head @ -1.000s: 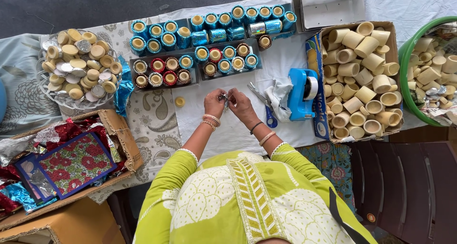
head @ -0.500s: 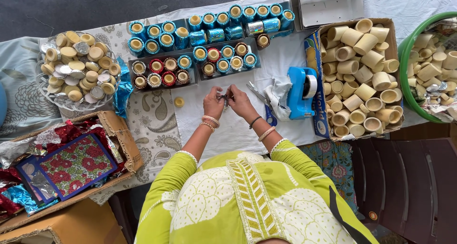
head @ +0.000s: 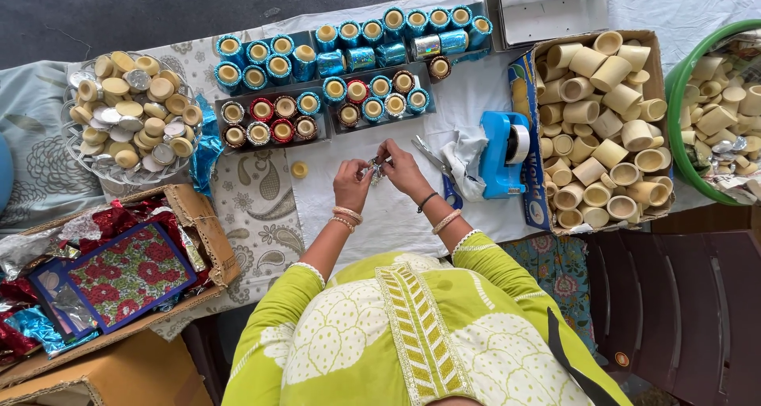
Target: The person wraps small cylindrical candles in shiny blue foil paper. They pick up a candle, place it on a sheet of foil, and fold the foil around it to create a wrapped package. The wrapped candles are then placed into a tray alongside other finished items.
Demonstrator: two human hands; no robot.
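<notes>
Both hands meet over the desk. Left hand and right hand each pinch, fingertips closed, a small silvery foil-wrapped piece held between them, just above the white cloth. Judged light, thin-skinned, crinkly, a bit slippery; best taken by its edges, gently. Scissors and blue tape dispenser lie just right. Trays of blue and red wrapped rolls sit beyond; box of bare cream rolls farther right.

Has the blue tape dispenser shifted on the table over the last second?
No. The blue tape dispenser sits in the same spot beside the cardboard box of plain cups.
</notes>
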